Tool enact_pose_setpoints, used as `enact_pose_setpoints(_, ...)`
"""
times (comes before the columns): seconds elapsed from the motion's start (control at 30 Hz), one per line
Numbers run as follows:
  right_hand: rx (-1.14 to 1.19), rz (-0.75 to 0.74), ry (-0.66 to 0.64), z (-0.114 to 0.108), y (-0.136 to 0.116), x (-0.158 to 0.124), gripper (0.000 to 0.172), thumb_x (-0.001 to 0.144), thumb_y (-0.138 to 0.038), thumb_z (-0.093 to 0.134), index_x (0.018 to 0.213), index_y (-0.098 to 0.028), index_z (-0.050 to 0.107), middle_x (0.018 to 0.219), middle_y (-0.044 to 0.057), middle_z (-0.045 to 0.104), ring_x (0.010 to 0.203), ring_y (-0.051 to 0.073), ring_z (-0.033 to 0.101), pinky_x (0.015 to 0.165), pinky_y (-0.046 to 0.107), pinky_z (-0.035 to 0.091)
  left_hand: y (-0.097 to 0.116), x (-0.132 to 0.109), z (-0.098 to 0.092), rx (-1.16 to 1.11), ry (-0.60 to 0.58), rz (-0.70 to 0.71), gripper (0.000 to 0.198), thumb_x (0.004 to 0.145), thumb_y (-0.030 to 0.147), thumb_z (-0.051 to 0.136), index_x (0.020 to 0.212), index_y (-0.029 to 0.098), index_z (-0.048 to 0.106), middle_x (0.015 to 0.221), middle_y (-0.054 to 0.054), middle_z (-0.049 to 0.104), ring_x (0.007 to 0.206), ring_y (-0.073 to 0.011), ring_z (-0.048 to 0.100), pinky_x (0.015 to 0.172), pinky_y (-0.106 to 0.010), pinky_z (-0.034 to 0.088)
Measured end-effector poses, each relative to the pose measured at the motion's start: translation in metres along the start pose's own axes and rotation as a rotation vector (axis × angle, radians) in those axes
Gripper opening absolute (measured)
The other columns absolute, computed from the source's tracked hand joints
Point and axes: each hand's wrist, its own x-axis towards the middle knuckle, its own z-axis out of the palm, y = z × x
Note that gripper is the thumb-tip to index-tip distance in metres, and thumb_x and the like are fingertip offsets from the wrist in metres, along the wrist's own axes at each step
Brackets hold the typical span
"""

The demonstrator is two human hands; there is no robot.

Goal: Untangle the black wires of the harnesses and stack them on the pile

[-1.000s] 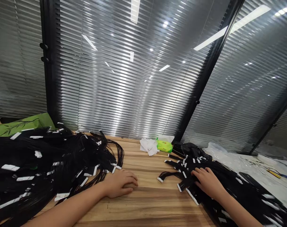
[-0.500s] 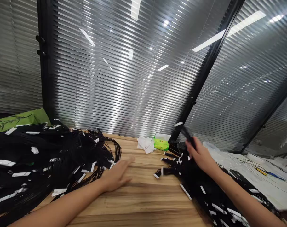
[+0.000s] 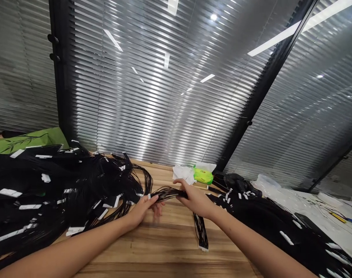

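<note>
The left hand (image 3: 142, 211) and right hand (image 3: 195, 200) both grip one black wire bundle (image 3: 168, 193) over the desk (image 3: 170, 247), between two black wire heaps, the left heap (image 3: 62, 185) and the right heap (image 3: 274, 227).

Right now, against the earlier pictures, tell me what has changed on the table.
The right hand has moved left from the right wire pile to mid-table with a black wire bundle; the left hand has lifted off the wood and taken the bundle's other end. The left wire pile, green packet and white tissue stayed put.
</note>
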Motion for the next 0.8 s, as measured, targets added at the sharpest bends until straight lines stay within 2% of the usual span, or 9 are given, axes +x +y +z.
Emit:
enact_pose_setpoints(0.07,0.126,0.042,0.023,0.006,0.019,-0.002,0.046,0.081,-0.029,0.058,0.126,-0.023,0.047,0.088,0.002,0.065,0.081,0.020,0.058,0.078,0.034,0.041,0.000,0.004,-0.004,-0.065,0.091,0.003,0.064,0.075,0.070,0.053,0.083,0.008,0.065,0.065,-0.007,0.064,0.050,-0.0116,0.052,0.056,-0.026,0.043)
enact_pose_setpoints(0.2,0.396,0.110,-0.009,0.032,0.052,-0.018,0.042,0.079,-0.048,0.060,0.109,-0.017,0.060,0.097,0.008,0.068,0.090,0.024,0.062,0.080,0.038,0.047,0.003,0.011,-0.013,-0.161,0.253,0.021,0.061,0.076,0.069,0.052,0.090,0.010,0.061,0.072,-0.005,0.061,0.054,-0.0094,0.048,0.056,-0.024,0.039)
enact_pose_setpoints(0.33,0.611,0.143,-0.021,0.070,0.058,-0.030,0.054,0.073,-0.060,0.064,0.107,-0.019,0.065,0.100,0.009,0.070,0.102,0.028,0.062,0.087,0.040,0.047,0.002,0.013,-0.015,-0.203,0.307,-0.006,0.059,0.078,0.067,0.052,0.099,0.012,0.057,0.077,-0.004,0.060,0.058,-0.0101,0.050,0.060,-0.024,0.040)
enact_pose_setpoints(0.37,0.756,0.186,0.009,0.079,0.056,-0.029,0.051,0.070,-0.057,0.069,0.103,-0.019,0.067,0.097,0.009,0.071,0.101,0.028,0.062,0.088,0.040,0.046,0.001,0.013,-0.014,-0.204,0.306,-0.017,0.059,0.078,0.067,0.052,0.100,0.012,0.056,0.078,-0.004,0.061,0.060,-0.0109,0.051,0.063,-0.025,0.041)
enact_pose_setpoints(0.47,1.050,0.285,0.099,0.097,0.045,-0.019,0.046,0.063,-0.052,0.077,0.093,-0.018,0.068,0.081,0.006,0.073,0.081,0.024,0.066,0.078,0.036,0.047,-0.002,0.012,-0.011,-0.183,0.268,-0.041,0.062,0.078,0.070,0.048,0.103,0.013,0.057,0.079,-0.005,0.063,0.067,-0.0152,0.057,0.074,-0.031,0.044)
enact_pose_setpoints(0.6,1.151,0.368,0.173,0.106,0.040,-0.001,0.054,0.065,-0.055,0.074,0.103,-0.019,0.065,0.081,0.005,0.073,0.070,0.022,0.066,0.057,0.028,0.044,-0.003,0.013,-0.017,-0.128,0.252,-0.041,0.068,0.082,0.073,0.029,0.096,0.014,0.060,0.082,-0.007,0.065,0.075,-0.0194,0.059,0.082,-0.035,0.044)
enact_pose_setpoints(0.7,1.230,0.427,0.192,0.107,0.043,0.003,0.057,0.063,-0.055,0.076,0.103,-0.016,0.065,0.080,0.007,0.073,0.059,0.018,0.064,0.052,0.026,0.040,-0.004,0.017,-0.024,-0.059,0.312,-0.078,0.055,0.085,0.061,0.035,0.094,0.014,0.062,0.087,-0.008,0.065,0.079,-0.0192,0.059,0.076,-0.032,0.043)
enact_pose_setpoints(0.8,1.266,0.409,0.240,0.107,0.049,0.000,0.052,0.063,-0.053,0.076,0.098,-0.014,0.068,0.071,0.004,0.070,0.053,0.015,0.057,0.053,0.026,0.040,-0.003,0.018,-0.024,0.021,0.362,-0.113,0.049,0.085,0.057,0.040,0.092,0.014,0.062,0.085,-0.008,0.064,0.072,-0.0177,0.057,0.065,-0.028,0.040)
